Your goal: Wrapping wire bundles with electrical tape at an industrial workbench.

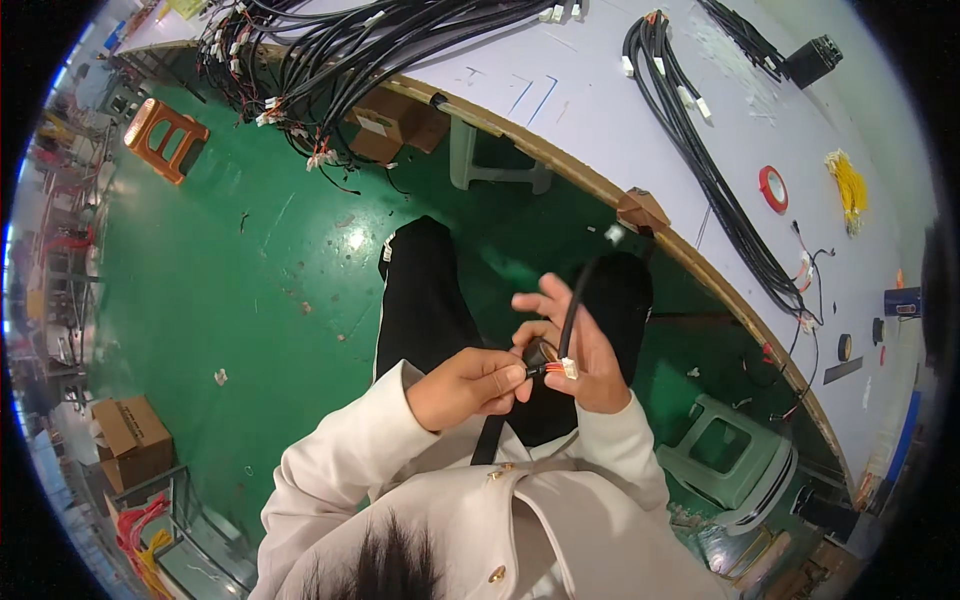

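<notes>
My left hand [468,388] pinches the end of a black cable between thumb and fingers, where thin red and orange wires come out. Those wires run to a white connector [570,368] resting against my right hand [592,352]. Past it the black cable [573,312] stands up in front of my right palm, its far end blurred with a white connector [614,234]. A dark round thing, seemingly a roll of black tape [541,353], sits within the bent fingers of my right hand. The other right fingers are spread.
The white table [600,80] curves ahead and to the right, bearing cable bundles [690,140], red tape [773,189] and yellow wires [848,190]. A green stool [728,455] stands right, an orange stool [165,140] far left. A cardboard box [132,440] lies left.
</notes>
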A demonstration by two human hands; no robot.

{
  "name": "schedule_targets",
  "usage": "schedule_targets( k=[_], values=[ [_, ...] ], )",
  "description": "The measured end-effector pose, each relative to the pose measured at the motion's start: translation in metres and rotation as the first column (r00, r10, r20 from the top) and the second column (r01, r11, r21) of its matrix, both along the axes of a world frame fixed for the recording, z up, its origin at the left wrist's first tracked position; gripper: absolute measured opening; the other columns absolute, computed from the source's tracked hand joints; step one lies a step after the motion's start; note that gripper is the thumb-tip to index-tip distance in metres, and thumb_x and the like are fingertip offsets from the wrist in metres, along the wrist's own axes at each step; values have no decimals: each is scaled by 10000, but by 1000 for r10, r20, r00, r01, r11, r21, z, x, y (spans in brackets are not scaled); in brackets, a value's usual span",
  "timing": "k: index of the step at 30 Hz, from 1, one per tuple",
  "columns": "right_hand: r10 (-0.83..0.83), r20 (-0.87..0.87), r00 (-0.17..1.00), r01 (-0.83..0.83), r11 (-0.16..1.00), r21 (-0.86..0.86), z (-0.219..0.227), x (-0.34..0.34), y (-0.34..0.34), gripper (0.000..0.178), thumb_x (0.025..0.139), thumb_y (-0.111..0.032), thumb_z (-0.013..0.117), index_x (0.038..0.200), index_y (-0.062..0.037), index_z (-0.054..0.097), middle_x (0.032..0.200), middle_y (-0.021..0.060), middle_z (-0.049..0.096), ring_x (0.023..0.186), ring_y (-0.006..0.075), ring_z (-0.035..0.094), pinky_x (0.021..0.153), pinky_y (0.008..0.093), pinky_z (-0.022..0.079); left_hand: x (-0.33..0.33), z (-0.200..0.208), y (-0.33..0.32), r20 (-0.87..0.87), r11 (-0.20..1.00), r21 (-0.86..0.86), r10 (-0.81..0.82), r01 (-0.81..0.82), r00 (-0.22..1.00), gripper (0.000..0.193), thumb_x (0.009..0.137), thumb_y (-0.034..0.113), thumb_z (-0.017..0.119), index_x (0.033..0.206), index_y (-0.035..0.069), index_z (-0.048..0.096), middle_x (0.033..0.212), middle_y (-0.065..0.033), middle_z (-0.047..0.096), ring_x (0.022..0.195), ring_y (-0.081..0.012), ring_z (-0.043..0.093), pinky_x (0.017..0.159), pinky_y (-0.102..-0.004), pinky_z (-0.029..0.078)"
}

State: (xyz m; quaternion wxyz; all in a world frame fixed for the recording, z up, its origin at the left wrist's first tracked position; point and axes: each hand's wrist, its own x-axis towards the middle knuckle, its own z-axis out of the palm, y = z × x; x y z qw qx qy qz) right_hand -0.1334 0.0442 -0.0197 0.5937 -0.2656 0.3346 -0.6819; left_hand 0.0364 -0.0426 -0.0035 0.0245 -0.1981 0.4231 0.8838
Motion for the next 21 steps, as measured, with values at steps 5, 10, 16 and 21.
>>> schedule_targets(
  k=[5,10,16,21],
  values=[
    [299,-253,920,-233,937,260,-8,-8,12,455,752,-46,683,1177,22,536,1021,58,599,882,61,548,765,213,445,-3,9,6,21,917,-375,156,-137,987,301,978,243,416,812,26,542,585,22,392,518,-68,322,489,-217,290],
    [60,-384,921,70,946,316,-12,21,33,370,744,-44,692,1075,54,560,827,17,604,696,46,538,624,190,440,-10,5,12,-159,153,-965,312,-214,937,48,840,33,537,794,20,542,547,-107,525,471,-247,548,443,-331,412],
    [84,-59,995,-56,922,384,13,17,30,465,848,-329,585,1083,70,551,775,80,610,591,96,534,522,208,417,-15,-7,14,-188,-54,-982,288,-180,939,110,724,-8,590,819,26,547,618,-117,564,551,-306,584,472,-366,455],
    [109,137,985,-132,976,174,26,9,26,813,879,-634,259,898,110,585,771,199,633,542,216,565,503,301,455,-10,-6,13,-89,27,-995,207,-97,974,84,751,15,595,818,12,545,633,-130,552,577,-298,580,512,-342,455]
  ],
)
